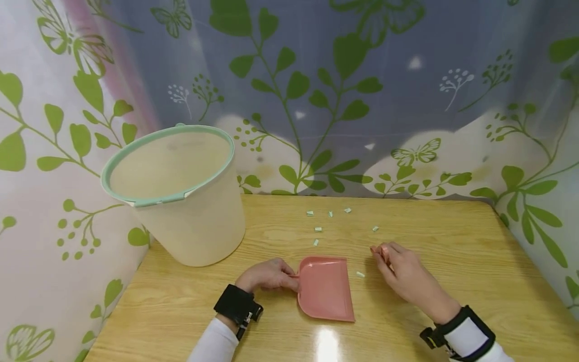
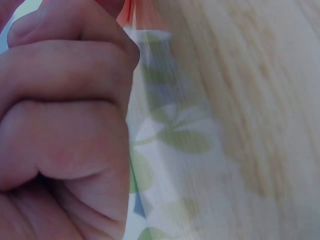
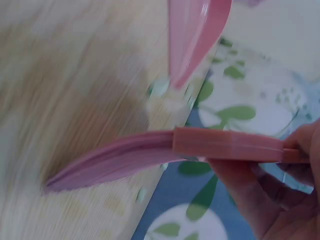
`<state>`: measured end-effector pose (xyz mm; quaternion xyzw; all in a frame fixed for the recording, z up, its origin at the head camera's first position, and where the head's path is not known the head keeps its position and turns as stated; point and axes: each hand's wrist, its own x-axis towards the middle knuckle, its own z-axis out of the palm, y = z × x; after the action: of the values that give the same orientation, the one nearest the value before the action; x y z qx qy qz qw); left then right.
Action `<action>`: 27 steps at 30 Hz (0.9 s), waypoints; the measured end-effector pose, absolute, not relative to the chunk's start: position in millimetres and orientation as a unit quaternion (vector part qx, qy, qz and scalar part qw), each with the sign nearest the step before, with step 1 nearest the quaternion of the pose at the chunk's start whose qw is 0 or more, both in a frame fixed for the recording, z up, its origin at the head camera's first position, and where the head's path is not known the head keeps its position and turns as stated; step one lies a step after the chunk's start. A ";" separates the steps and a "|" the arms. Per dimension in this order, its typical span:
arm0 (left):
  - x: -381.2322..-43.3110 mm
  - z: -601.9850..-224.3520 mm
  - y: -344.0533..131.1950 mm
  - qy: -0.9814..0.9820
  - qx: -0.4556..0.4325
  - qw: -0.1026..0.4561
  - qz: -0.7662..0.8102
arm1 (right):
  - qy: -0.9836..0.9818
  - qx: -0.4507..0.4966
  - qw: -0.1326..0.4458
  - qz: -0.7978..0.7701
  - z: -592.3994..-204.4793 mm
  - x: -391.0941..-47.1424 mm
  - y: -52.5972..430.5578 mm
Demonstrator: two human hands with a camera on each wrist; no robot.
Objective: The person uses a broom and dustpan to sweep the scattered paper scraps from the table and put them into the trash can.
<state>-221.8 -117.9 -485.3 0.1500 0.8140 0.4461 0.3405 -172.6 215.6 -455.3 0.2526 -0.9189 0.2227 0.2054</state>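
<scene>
My left hand [image 1: 270, 275] grips the short handle of a pink dustpan [image 1: 323, 287], which lies on the table with its straight edge to the right. In the left wrist view the curled fingers [image 2: 65, 75] fill the left side. A pink hand brush [image 3: 227, 144] is held by my right hand [image 1: 409, 279], its bristles touching or just above the wood; in the head view the hand mostly hides it. Between dustpan and brush lies a small pale green piece [image 1: 360, 274]. Beyond them several similar pieces [image 1: 318, 229] are scattered.
A big cream bucket [image 1: 199, 226] with a green rim stands at the back left of the wooden table [image 1: 271, 337]. Leaf-patterned curtains [image 1: 316, 125] hang behind the table and along both sides.
</scene>
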 end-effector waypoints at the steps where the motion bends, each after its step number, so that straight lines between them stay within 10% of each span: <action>1: -222.0 -485.3 -118.1 0.813 0.151 0.341 0.447 | -0.917 0.254 0.207 0.228 -455.1 -171.2 210.6; 17: -221.0 -484.3 -118.3 0.812 0.155 0.340 0.448 | -0.884 0.229 0.203 0.352 -450.8 -150.0 145.3; 27: -221.8 -485.5 -118.1 0.815 0.156 0.342 0.440 | -0.866 0.225 0.204 0.397 -429.1 -186.9 200.5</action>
<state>-221.8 -118.1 -485.5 0.1564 0.8153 0.4405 0.3418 -186.9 200.5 -429.1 0.2253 -0.8658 0.3973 0.2041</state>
